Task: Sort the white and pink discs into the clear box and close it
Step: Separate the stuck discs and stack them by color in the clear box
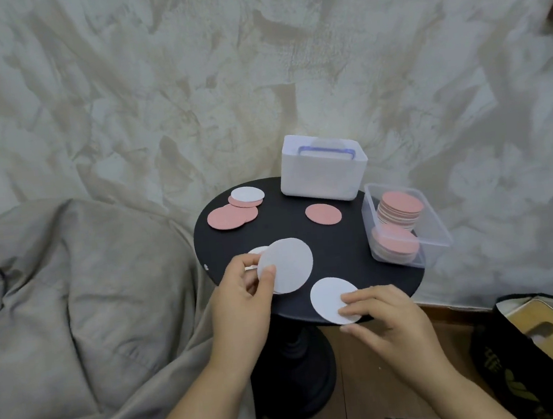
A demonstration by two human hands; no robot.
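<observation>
- L hand (243,292): thumb + fingers pinch raised white disc (286,265), over near-left of black table (287,228).
- R hand (384,317): fingertips on edge white disc (330,298), thumb at its overhang on near rim; pinching.
- Clear box (437,225): table's right edge, open-topped, pink stacks (399,210) inside.
- Loose pink disc (323,214): mid-table.
- Pink/white cluster (237,207): far left.

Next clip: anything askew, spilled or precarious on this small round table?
The clear box sits partly overhanging the table's right edge, and the taller disc stack inside it leans. Nothing looks spilled or damaged.
</observation>
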